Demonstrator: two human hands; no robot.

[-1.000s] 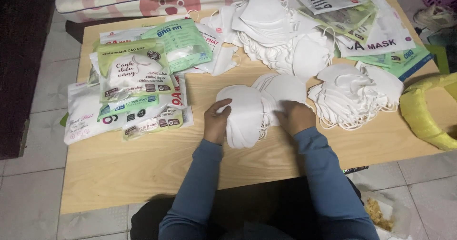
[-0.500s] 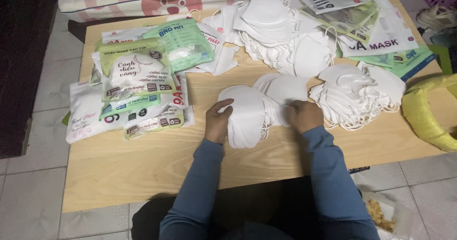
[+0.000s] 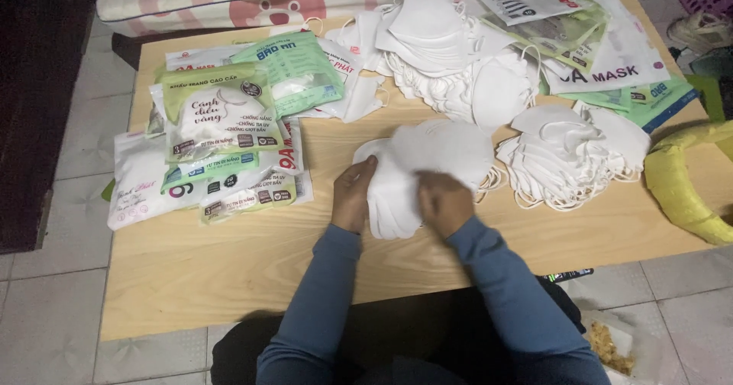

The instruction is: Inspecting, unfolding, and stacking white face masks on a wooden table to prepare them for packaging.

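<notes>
A stack of white folded face masks lies in the middle of the low wooden table. My left hand grips the stack's left edge. My right hand presses on its lower right part, fingers curled over the masks. Both arms wear blue sleeves. More white masks sit in a heap behind the stack and in a fanned pile to its right.
Green and white mask packets are piled at the table's left, and more packets at the back right. A yellow object lies at the right edge. A patterned mattress runs behind the table. Tiled floor surrounds it.
My right hand has slid left and down across the stack, closer to my left hand. The masks under my hands have bunched together more.
</notes>
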